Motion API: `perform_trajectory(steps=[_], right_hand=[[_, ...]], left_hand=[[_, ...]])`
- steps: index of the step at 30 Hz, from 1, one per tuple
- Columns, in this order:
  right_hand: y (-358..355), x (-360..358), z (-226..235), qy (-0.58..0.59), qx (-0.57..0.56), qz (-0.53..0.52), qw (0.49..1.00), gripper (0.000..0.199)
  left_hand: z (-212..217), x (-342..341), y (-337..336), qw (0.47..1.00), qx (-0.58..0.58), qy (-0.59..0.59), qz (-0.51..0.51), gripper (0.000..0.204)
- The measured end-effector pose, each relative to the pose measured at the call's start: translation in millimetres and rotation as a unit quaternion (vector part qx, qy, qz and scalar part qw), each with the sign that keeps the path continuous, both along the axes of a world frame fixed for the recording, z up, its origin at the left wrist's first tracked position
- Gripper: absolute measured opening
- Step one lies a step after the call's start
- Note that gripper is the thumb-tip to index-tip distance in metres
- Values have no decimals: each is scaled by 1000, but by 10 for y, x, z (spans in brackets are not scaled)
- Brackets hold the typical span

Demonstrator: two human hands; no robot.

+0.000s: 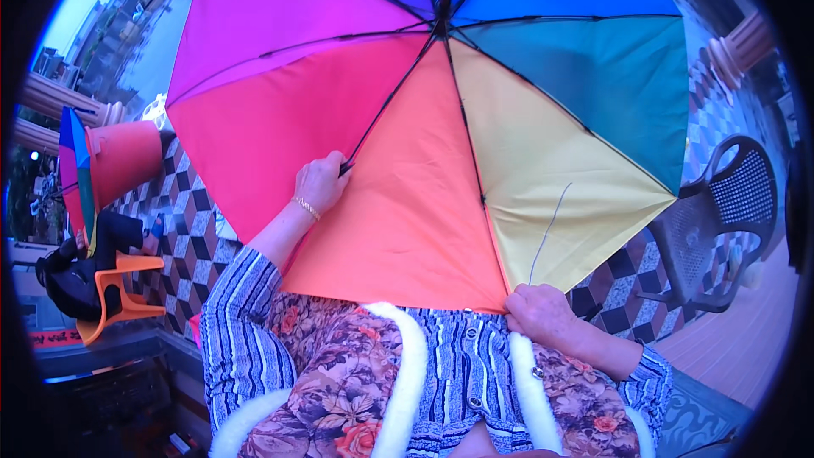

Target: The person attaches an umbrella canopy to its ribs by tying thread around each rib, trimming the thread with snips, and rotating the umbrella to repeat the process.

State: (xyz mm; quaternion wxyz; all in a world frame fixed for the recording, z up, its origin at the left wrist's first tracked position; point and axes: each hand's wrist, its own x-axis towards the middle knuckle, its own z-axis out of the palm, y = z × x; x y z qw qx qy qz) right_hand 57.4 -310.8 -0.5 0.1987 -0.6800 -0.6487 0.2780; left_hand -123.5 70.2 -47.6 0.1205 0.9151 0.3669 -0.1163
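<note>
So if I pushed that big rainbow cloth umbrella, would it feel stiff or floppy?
The rainbow cloth umbrella is probably floppy where the yellow triangular panel wrinkles, but likely stiffer along its thin black ribs, which hold the cloth spread. Thin-looking cloth suggests it's light.

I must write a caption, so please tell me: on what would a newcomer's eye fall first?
First, the open rainbow umbrella, filling the upper middle. Next, the left hand, gripping it where red meets orange, and the right hand at its near edge, where orange meets yellow. Then the orange chair at far left.
</note>
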Motion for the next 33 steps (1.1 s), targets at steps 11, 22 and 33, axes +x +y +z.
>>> perform_trajectory(steps=[11,22,33], right_hand=[[-98,429,-44,-162,45,-50,984,9],[274,952,-327,-193,104,-151,964,10],[265,1079,-682,-182,50,-183,965,8]], left_hand=[[-52,202,-155,995,-11,-61,76,24],[-211,241,-79,981,-25,-134,135,25],[-275,301,-204,966,-58,-181,176,25]])
